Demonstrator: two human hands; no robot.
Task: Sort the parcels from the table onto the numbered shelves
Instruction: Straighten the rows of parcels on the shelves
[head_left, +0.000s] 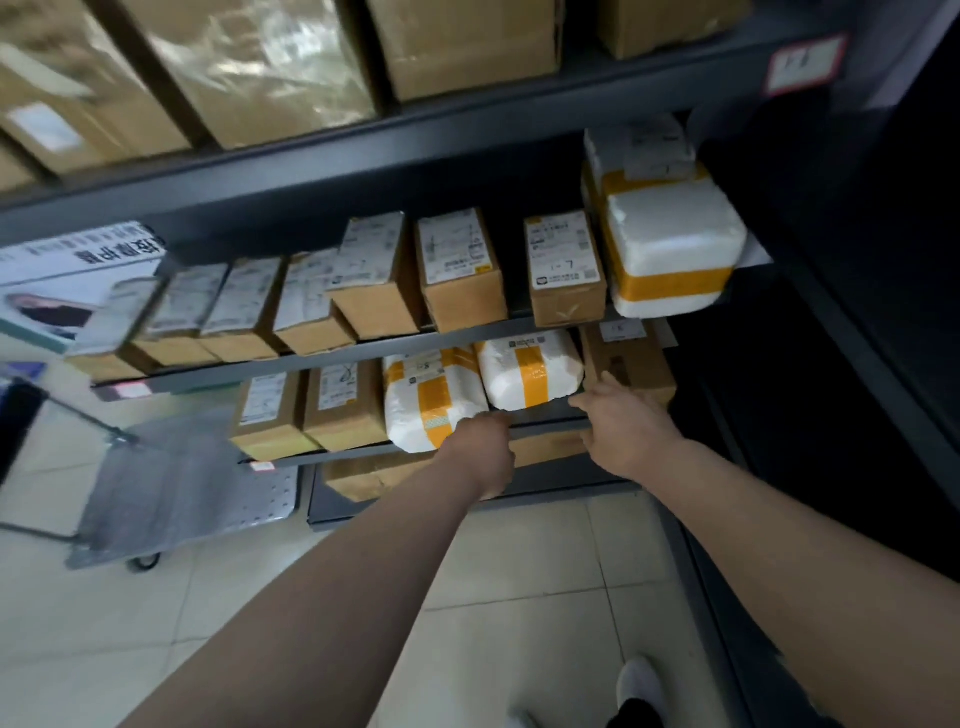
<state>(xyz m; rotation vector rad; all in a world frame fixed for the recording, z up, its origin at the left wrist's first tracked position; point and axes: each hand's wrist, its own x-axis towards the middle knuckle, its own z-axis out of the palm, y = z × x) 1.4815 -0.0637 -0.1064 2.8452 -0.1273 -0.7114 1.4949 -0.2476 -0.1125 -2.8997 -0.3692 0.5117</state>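
Pale floor tiles (519, 571) run under us toward a dark metal shelving unit (363, 150) that fills the upper part of the view, with a grey platform trolley (176, 488) parked on the floor at its left end. We reach both bare arms down to the low shelves. Our left hand (485, 447) sits at the front lip of the lower shelf (550, 415), just under a white parcel banded with yellow tape (431, 400); its fingers curl out of sight over a brown parcel (545, 449) that lies on the shelf beneath, so we cannot tell whether they are gripping it. Our right hand (623, 421) rests at the same lip a little to the right, fingers spread apart and flat, its fingertips touching the shelf edge below a second white taped parcel (530, 369) and its back just beside a brown carton (623, 364) at the shelf's right end. Left of the white parcels stand two more brown boxes (311, 410) with printed labels. One shelf up, a row of small brown cartons (457, 270) runs from left to right, each with a white label on top, ending in a stack of white foam boxes wrapped in yellow tape (670, 249). Large cardboard boxes (467, 47) fill the top shelf, one wrapped in clear film. A small red-edged tag (805, 65) is stuck on the upright at upper right; its number is too blurred to read. A white shoe (641, 680) shows at the bottom edge.
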